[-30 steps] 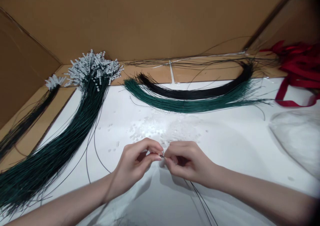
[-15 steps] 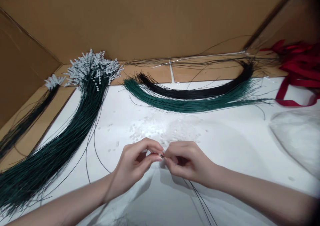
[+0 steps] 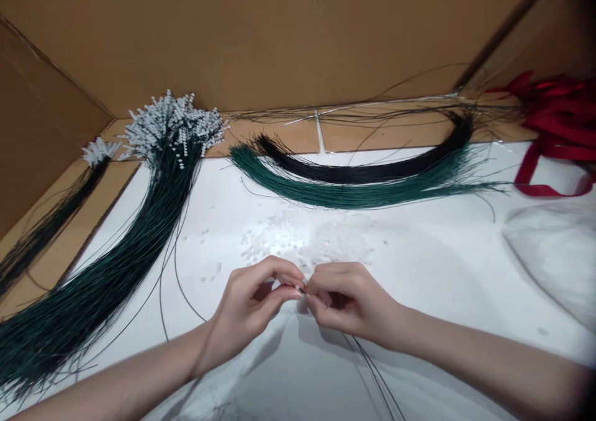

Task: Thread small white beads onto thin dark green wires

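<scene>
My left hand [image 3: 256,300] and my right hand [image 3: 356,303] meet fingertip to fingertip above the white work surface [image 3: 447,259]. Thumb and forefinger of the left are pinched on a tiny pale piece, apparently a small white bead, largely covered by the fingers. The right pinches the dark end of a thin wire beside it. Several dark wires [image 3: 372,365] run from under my right hand toward the bottom edge. Loose white beads [image 3: 307,238] lie scattered just beyond the fingers.
On the left, a big bundle of green wires [image 3: 125,253] bears white beads on its tips, with a smaller bundle [image 3: 60,213] alongside. Bare green wires [image 3: 344,196] and black wires [image 3: 363,174] curve behind the beads. Red ribbon [image 3: 559,123] and a clear plastic bag [image 3: 559,253] are at right. Cardboard walls [image 3: 279,36] enclose the back.
Almost nothing differs. Both hands keep the same pinch in the same place, and the view has shifted very slightly.
</scene>
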`<state>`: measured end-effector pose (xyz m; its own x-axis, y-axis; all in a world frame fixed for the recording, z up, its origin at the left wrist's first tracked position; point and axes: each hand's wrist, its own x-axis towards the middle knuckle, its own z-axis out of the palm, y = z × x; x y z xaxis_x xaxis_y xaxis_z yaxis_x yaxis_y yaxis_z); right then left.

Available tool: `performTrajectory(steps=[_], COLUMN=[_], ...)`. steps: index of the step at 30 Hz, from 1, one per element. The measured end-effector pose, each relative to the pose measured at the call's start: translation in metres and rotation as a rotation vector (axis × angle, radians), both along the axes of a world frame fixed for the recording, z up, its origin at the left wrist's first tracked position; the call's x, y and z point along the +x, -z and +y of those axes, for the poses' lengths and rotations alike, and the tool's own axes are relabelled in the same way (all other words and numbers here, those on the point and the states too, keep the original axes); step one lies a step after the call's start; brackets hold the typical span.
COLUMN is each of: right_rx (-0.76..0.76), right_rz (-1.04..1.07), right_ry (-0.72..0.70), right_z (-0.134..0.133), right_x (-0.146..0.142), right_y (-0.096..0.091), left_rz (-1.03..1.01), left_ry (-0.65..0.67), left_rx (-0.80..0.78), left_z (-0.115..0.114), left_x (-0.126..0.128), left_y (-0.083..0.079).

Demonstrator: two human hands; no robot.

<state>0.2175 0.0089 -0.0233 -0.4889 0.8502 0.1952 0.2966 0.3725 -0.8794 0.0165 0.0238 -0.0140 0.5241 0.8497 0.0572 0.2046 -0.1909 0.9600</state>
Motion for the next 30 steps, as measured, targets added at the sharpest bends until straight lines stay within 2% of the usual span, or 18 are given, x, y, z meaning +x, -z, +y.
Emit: performTrajectory(steps=[30], right_rx=[-0.009], right_rz=[-0.018], right_ry=[0.005], right_z=[-0.001], right_x=[0.0014], right_y=[-0.0013], left_rz=[0.034], left_ry=[0.0], left_rx=[0.025], left_z=[-0.0005], left_x=[-0.001], left_y=[0.0002])
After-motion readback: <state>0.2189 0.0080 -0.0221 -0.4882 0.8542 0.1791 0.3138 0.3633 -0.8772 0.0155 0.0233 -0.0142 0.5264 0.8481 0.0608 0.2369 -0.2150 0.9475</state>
